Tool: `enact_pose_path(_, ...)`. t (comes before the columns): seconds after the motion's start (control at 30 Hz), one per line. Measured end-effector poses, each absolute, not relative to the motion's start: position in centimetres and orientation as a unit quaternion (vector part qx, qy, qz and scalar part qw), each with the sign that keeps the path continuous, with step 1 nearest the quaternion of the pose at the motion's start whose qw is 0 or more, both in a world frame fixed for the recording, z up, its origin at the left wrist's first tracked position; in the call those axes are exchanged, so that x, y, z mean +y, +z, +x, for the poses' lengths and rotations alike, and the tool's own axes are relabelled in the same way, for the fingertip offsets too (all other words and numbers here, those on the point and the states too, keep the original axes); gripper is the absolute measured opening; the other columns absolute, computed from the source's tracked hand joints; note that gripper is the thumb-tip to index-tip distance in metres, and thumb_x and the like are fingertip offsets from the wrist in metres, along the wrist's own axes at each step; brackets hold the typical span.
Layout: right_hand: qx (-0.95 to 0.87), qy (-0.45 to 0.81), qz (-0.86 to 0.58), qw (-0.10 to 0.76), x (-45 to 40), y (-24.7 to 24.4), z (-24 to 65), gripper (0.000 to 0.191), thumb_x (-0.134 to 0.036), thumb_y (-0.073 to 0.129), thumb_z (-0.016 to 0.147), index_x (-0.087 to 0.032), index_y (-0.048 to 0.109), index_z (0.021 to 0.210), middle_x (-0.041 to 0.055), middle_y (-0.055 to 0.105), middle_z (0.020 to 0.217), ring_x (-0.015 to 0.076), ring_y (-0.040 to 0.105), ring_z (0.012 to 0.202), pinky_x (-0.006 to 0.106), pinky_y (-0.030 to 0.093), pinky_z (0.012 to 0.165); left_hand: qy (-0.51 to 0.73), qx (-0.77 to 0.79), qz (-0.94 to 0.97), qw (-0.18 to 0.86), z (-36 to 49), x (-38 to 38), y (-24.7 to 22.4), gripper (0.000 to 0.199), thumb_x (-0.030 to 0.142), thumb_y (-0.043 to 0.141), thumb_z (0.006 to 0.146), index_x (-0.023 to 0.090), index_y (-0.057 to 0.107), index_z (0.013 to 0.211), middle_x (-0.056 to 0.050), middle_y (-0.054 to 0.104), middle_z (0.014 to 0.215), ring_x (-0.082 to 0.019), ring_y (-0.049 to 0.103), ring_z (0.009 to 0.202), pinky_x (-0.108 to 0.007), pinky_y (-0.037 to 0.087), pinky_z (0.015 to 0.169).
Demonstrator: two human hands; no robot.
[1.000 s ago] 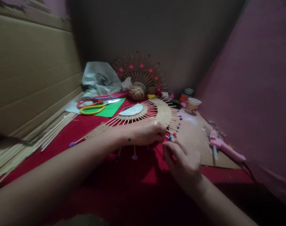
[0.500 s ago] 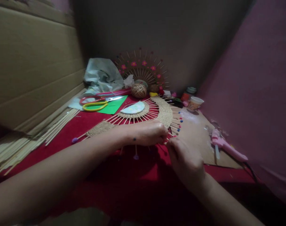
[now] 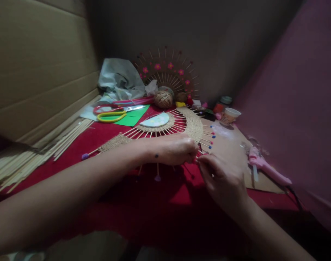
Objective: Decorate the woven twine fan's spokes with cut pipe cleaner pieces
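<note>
Partly hidden, the woven fan (image 3: 194, 125) passes behind curled left fingers (image 3: 192, 148), their hold unclear; right fingers (image 3: 209, 160) pinch something indistinct.

Craft corner | scissors (image 3: 111, 116) | twine ball (image 3: 163, 99) | pink glue gun (image 3: 269, 167)

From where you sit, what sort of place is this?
Probably a small craft corner: there's a ball of twine, scissors with red and yellow handles, and what looks like a pink glue gun on a red-covered table.
</note>
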State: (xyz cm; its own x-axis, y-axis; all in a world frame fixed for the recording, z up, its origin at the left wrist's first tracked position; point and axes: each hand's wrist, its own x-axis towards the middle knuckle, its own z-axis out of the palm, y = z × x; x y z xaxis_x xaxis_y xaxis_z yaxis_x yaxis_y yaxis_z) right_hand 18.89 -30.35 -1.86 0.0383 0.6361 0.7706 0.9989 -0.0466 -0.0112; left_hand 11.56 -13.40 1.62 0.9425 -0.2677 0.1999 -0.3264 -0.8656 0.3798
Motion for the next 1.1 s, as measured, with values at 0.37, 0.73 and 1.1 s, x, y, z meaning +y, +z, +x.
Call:
enact_pose_path(0.37,-0.638,-0.221,-0.674,0.298,-30.1,-2.6,19.3,0.019,-0.016,0.048,0.087,-0.015,0.065,0.078,0.0041,0.065,0.068,0.0128,0.061,0.061,0.023,0.047,0.056,0.001,-0.154,0.959,0.239,11.8,-12.9,0.6,0.018,0.008,0.051,0.076,0.017,0.066,0.071,0.002,0.061,0.063,-0.008,0.051,0.057,-0.020,0.034,0.053)
enact_pose_path(0.73,-0.651,-0.200,-0.690,0.245,-30.1,-4.5,20.3,0.026,-0.024,0.046,0.088,-0.016,0.065,0.072,0.0029,0.060,0.066,0.0120,0.058,0.054,0.025,0.043,0.049,0.129,0.157,0.975,0.089,6.2,-5.4,6.4,0.023,0.025,0.053,0.083,0.014,0.068,0.096,-0.006,0.069,0.089,-0.013,0.059,0.076,-0.022,0.041,0.069)
enact_pose_path(1.1,-0.669,-0.243,-0.649,0.268,-30.3,-5.1,19.9,0.030,-0.020,0.040,0.092,-0.016,0.065,0.075,0.0035,0.059,0.065,0.0126,0.057,0.052,0.025,0.039,0.047,-0.006,0.445,0.886,-0.134,3.0,3.2,1.2,0.041,0.027,0.047,0.081,0.012,0.057,0.117,-0.018,0.063,0.114,-0.027,0.059,0.102,-0.031,0.045,0.079)
